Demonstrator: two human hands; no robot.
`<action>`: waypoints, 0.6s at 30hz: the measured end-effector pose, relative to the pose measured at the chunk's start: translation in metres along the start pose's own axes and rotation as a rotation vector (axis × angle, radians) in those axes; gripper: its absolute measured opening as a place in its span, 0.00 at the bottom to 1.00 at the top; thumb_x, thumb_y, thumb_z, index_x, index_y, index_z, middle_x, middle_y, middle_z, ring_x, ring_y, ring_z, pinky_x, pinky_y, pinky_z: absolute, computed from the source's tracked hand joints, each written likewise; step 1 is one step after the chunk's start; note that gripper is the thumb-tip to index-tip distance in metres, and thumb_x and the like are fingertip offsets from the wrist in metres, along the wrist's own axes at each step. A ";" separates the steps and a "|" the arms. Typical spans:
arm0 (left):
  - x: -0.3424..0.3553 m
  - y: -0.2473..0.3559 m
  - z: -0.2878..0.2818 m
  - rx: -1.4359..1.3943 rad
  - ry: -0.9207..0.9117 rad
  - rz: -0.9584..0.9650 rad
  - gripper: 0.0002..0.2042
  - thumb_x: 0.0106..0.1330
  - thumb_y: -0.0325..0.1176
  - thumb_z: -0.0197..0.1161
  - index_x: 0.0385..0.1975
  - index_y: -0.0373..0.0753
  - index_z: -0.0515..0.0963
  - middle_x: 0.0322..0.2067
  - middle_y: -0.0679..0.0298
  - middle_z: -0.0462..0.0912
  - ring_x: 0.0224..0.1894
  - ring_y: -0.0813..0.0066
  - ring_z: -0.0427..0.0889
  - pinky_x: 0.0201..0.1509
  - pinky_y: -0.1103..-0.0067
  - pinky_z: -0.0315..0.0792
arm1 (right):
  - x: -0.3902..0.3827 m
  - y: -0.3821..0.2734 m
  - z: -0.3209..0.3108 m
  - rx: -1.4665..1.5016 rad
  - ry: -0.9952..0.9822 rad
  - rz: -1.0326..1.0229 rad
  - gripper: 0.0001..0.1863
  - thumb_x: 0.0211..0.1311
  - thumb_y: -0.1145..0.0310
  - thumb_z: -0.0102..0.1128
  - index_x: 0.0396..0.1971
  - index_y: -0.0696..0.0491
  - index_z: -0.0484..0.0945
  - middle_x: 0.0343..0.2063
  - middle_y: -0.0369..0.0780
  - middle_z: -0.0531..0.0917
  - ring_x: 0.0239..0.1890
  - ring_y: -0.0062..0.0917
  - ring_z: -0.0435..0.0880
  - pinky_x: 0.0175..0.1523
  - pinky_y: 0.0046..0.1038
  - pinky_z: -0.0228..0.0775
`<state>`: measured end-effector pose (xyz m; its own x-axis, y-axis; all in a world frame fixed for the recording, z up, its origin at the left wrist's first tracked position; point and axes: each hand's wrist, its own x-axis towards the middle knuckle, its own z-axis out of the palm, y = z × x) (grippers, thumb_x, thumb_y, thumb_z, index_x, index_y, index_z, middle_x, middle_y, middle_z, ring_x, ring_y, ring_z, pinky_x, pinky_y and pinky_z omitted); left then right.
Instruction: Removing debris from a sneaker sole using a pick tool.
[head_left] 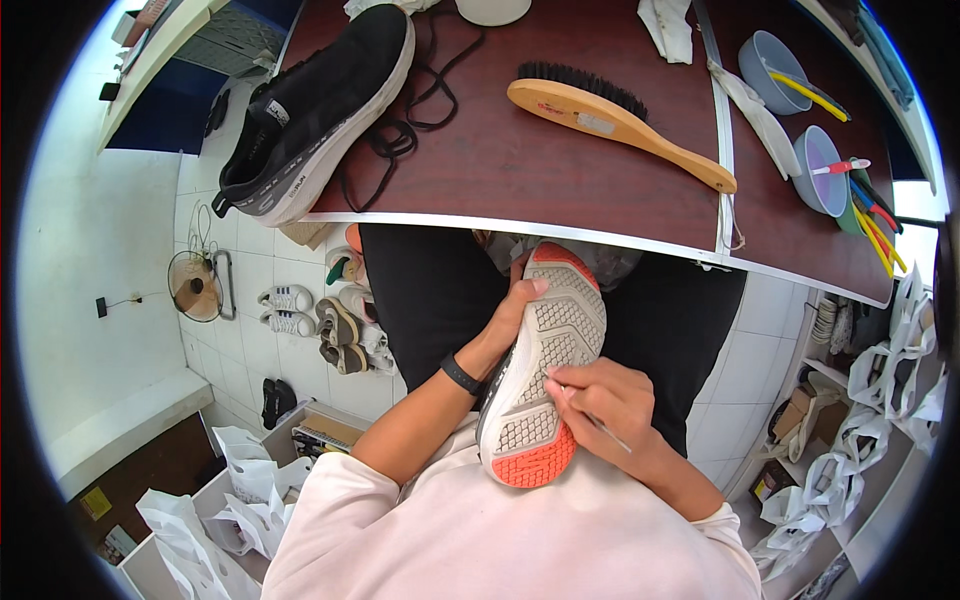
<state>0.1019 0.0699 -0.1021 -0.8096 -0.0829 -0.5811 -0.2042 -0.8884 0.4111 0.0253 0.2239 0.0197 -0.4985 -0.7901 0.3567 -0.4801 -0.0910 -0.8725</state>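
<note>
A sneaker [568,345] rests over my lap with its sole facing me. The sole is pale grey with a honeycomb tread and orange-red patches at both ends. My left hand [512,318] is closed round its far left side, thumb on the sole's edge. Against the tread, my right hand [608,402] pinches a thin metal tool [608,434]; its working tip is hidden by my fingers. On the table [470,165] ahead, a black sneaker [335,85] with a white midsole lies at the left, beside loose black laces [440,95]. A wooden-handled brush [610,125] with dark bristles lies right of them.
Bowls, one grey-blue [765,75] and one lilac [818,175], hold coloured-handled tools at the table's right. A white cloth [750,110] lies beside them. Several shoes [342,330] and a fan [195,285] stand on the floor at left. White bags [250,470] flank both sides.
</note>
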 end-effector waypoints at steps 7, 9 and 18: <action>-0.002 0.002 -0.001 -0.040 -0.009 -0.004 0.44 0.62 0.48 0.61 0.73 0.44 0.42 0.59 0.44 0.67 0.60 0.52 0.75 0.60 0.60 0.77 | -0.008 -0.002 -0.009 0.131 -0.070 0.034 0.14 0.50 0.84 0.72 0.20 0.57 0.72 0.28 0.43 0.87 0.22 0.29 0.84 0.24 0.24 0.74; -0.003 0.003 0.000 -0.054 -0.010 -0.005 0.44 0.62 0.47 0.61 0.73 0.44 0.41 0.59 0.44 0.67 0.60 0.52 0.75 0.59 0.60 0.78 | -0.008 -0.001 -0.010 0.112 -0.079 0.034 0.15 0.49 0.85 0.73 0.21 0.56 0.71 0.28 0.44 0.87 0.23 0.29 0.86 0.25 0.23 0.76; -0.004 0.004 0.004 -0.025 -0.023 0.010 0.42 0.63 0.46 0.59 0.72 0.45 0.41 0.59 0.43 0.67 0.59 0.51 0.77 0.59 0.59 0.78 | -0.004 0.000 -0.008 0.102 -0.009 0.091 0.15 0.50 0.84 0.72 0.20 0.56 0.71 0.28 0.44 0.87 0.22 0.30 0.85 0.26 0.26 0.77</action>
<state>0.1021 0.0683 -0.0949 -0.8239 -0.0814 -0.5609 -0.1826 -0.8988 0.3986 0.0217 0.2317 0.0206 -0.5298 -0.8032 0.2722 -0.3573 -0.0797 -0.9306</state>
